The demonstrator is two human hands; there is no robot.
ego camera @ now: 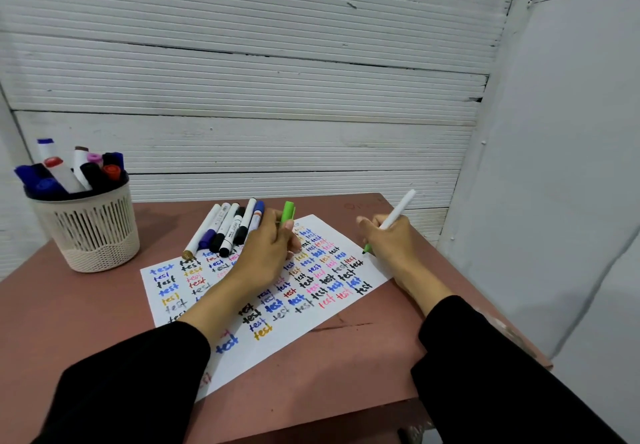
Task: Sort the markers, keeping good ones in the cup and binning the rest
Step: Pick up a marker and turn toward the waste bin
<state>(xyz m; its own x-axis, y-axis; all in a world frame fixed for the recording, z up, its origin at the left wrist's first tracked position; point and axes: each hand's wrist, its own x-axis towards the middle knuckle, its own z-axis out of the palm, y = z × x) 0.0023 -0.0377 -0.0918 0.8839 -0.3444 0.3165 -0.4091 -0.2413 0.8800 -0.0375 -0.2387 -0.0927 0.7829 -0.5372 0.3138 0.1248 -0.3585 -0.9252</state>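
Bench (104,322) carries the test sheet (263,308); cup (90,229) stands far left. Right hand (394,242) pinches the green marker (398,209), tip at the paper; left hand (266,253) grips its cap (287,212). A faint stroke could get misjudged among crowded words.

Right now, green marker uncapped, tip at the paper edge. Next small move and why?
Probably draw a short test stroke: the right hand holds the green marker tip-down on the paper, the left hand holds its green cap, and no green mark shows yet.

The left forearm (221,298) hides part of the test sheet (311,326).
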